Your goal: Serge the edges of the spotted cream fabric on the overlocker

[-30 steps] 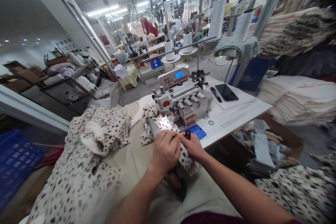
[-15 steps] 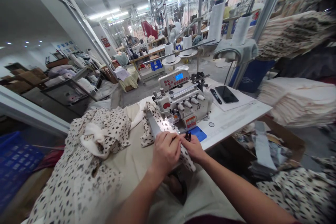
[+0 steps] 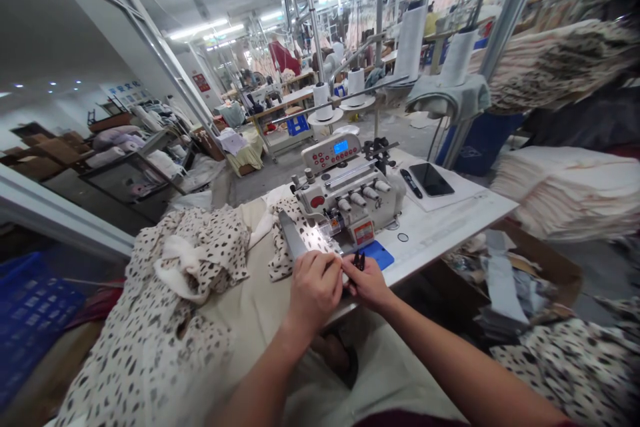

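My left hand [image 3: 316,285] is closed at the front edge of the overlock sewing machine [image 3: 350,193], its fingers pinching the white fabric with dark spots [image 3: 299,215]. Close beside it, almost touching, my right hand [image 3: 369,282] is closed too. Its thumb and forefinger pinch the edge of the same fabric. Dark thread snips [image 3: 359,260] sit in that hand, their points sticking up past the fingers. From the hands the fabric runs up to the lit needle area and leftward over a grey guide plate [image 3: 293,233]. Between the fingers the fabric edge is mostly hidden.
A heap of spotted fabric [image 3: 165,300] lies left of the machine. On the white table [image 3: 445,233] are a phone [image 3: 431,179], a dark pen-like tool [image 3: 411,183] and a small black ring [image 3: 403,237]. Right of it stand a scrap box [image 3: 545,260] and stacked pale cloth [image 3: 570,190].
The spotted fabric end that hung below my hands no longer shows there. The fabric by the guide plate has shifted slightly. Both hands stay almost in place.
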Tool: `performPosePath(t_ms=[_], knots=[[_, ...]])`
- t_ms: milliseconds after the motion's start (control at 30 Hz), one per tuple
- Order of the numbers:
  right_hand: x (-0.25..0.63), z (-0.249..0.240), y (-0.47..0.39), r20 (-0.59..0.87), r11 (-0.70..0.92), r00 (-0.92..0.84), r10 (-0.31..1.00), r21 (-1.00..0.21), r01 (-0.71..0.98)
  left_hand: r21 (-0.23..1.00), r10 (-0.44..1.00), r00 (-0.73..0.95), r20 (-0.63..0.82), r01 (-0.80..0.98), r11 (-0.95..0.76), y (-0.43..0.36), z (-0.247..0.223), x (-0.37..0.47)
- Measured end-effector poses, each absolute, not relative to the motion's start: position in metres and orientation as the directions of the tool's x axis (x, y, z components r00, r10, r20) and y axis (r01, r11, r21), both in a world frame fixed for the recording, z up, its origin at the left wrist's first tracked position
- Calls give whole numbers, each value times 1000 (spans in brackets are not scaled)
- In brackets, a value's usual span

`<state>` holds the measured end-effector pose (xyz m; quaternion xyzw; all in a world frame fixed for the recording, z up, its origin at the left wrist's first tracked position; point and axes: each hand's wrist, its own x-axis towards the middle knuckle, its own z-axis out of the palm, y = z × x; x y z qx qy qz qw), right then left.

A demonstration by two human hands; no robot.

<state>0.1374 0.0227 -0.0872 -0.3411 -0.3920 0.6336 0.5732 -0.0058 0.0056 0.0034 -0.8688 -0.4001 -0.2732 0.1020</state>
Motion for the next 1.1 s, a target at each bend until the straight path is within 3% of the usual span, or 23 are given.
performPosePath(t_ms=[167, 267, 333, 433, 533, 633, 733, 833, 933, 1100], knots=[[134, -84, 22, 49, 9, -66, 997, -864, -504, 61, 647, 508, 569, 759, -649, 7, 7, -8], [135, -85, 21, 54, 32, -41, 998, -908, -417, 117, 678, 454, 578, 776, -620, 14, 8, -13], [140, -85, 20, 96, 97, 15, 995, -960, -262, 153, 698, 434, 570, 778, -609, 23, 9, -18], [152, -81, 21, 270, 249, 126, 955, -956, 157, 191, 723, 439, 533, 770, -609, 42, 12, -27], [166, -77, 23, 429, 313, 101, 898, -781, 541, 222, 752, 447, 485, 769, -600, 60, 17, -34], [177, -79, 25, 451, 330, -17, 892, -624, 709, 227, 775, 442, 452, 783, -579, 68, 22, -40], [183, -84, 24, 480, 402, -85, 873, -611, 682, 196, 809, 379, 450, 841, -504, 59, 24, -43], [188, -86, 23, 542, 523, -118, 832, -694, 495, 143, 830, 319, 457, 895, -423, 45, 25, -44], [193, -84, 21, 528, 539, -130, 839, -776, 326, 143, 825, 330, 459, 889, -435, 37, 25, -44], [198, -74, 17, 604, 600, -99, 791, -733, 322, 141, 879, 305, 367, 916, -377, 34, 26, -45]])
